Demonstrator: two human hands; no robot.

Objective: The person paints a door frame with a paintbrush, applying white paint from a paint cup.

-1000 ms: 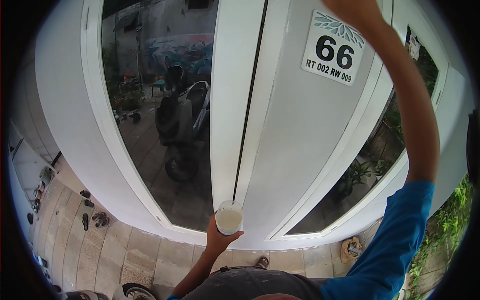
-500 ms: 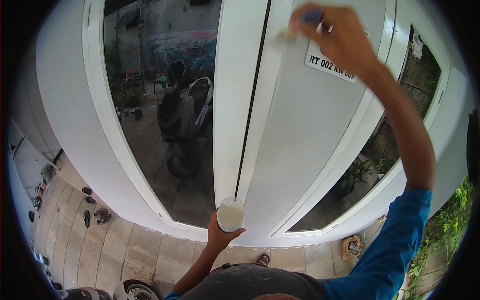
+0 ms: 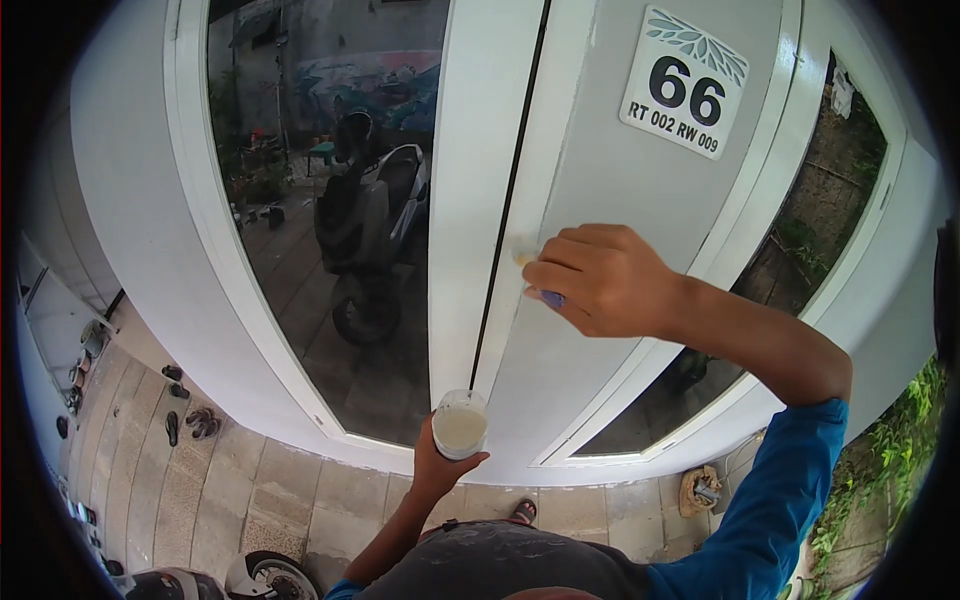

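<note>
My left hand (image 3: 438, 468) is wrapped round a clear plastic cup (image 3: 461, 424) of off-white paint, low in front of the door frame. My right hand (image 3: 610, 285) grips a small paintbrush (image 3: 524, 252), its fingers curled round it. A blue bit of the handle pokes out below the fingers, and the blurred, pale bristle end points left at the white door frame (image 3: 560, 110), close to the dark gap. Most of the brush is hidden by the hand.
A house-number plate (image 3: 686, 82) sits on the grey panel above my right hand. Dark glass (image 3: 330, 380) on the left reflects a scooter. Sandals (image 3: 203, 424) lie on the paved floor (image 3: 340, 500). A bag (image 3: 700, 490) stands by the wall; a wheel (image 3: 275, 578) shows at bottom left.
My right hand has come down and left with the paintbrush, from in front of the number plate to the frame edge. The left hand and cup have hardly moved.
</note>
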